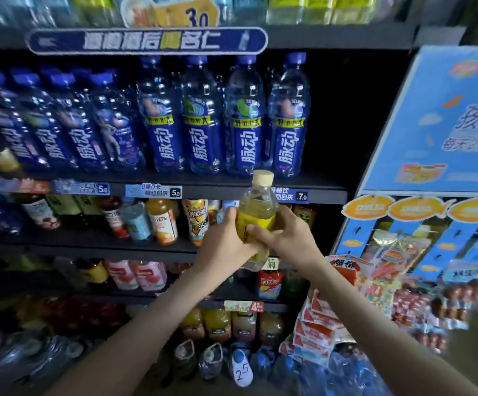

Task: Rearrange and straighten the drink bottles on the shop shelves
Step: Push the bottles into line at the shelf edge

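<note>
Head view: each grip is clamped on the yellow bottle (257, 210), left hand (226, 238) and right hand (287, 238) wrapped round its label; it stands upright before the shelf (217, 192) edge, just below the blue bottles (243, 121), juices (162, 221) to the left

Black metal shelving, four boards in view.
- Upper shelf board (174, 181), just above the left hand (226, 241) and right hand (286, 238): row of clear plastic bottles with blue caps and blue labels (200, 118), upright, touching side by side. Price tags (153, 191) on the front edge read 5.0, 5.0, 7.0.
- Middle shelf board (89, 245), level with the hands and left of them: white-labelled orange juice bottle (162, 224), pale-blue bottle (137, 221), red-capped bottle (114, 215) (further left too blurred).
- Board below the hands: pink-and-white labelled bottles (137, 274), red-and-blue carton (269, 282).
- Under the forearms: squat amber bottles (217, 324).
- Floor: wrapped blue-capped water bottles, one with a white tag marked 25 (242, 370).
</note>
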A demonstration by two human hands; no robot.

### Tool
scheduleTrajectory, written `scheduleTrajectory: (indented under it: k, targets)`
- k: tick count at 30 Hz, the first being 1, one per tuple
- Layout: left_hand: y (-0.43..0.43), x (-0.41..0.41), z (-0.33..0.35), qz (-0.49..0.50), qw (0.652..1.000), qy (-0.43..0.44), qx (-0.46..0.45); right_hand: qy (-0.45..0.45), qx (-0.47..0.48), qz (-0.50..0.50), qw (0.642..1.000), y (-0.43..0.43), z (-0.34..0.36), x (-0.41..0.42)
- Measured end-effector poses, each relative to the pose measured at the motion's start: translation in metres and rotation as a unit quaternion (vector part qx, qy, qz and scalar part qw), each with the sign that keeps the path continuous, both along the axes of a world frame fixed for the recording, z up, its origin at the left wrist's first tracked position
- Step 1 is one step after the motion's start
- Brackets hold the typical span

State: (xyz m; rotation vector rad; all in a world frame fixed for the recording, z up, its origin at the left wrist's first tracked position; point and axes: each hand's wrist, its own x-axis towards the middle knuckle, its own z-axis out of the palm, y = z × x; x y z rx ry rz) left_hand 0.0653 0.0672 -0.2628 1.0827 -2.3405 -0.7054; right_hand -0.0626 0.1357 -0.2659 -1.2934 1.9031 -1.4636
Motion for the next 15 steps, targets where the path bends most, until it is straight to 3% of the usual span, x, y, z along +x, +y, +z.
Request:
scheduleTrajectory:
  k: [2,6,12,15]
  targets:
    - [-0.016,0.018,0.024,-0.085,0.992,0.041,0.086,-0.036,-0.020,0.014,0.999,-0.001,0.022,0.002]
    - [-0.038,0.045,0.071,-0.160,0.966,0.046,0.196,-0.092,-0.072,0.066,0.991,-0.003,0.071,0.016]
    - [-0.056,0.058,0.111,-0.188,0.954,0.148,0.179,-0.084,-0.122,0.063,0.987,-0.016,0.110,0.039]
    - [-0.056,0.055,0.129,-0.201,0.949,0.187,0.153,-0.010,-0.123,0.019,0.992,-0.019,0.121,0.043]
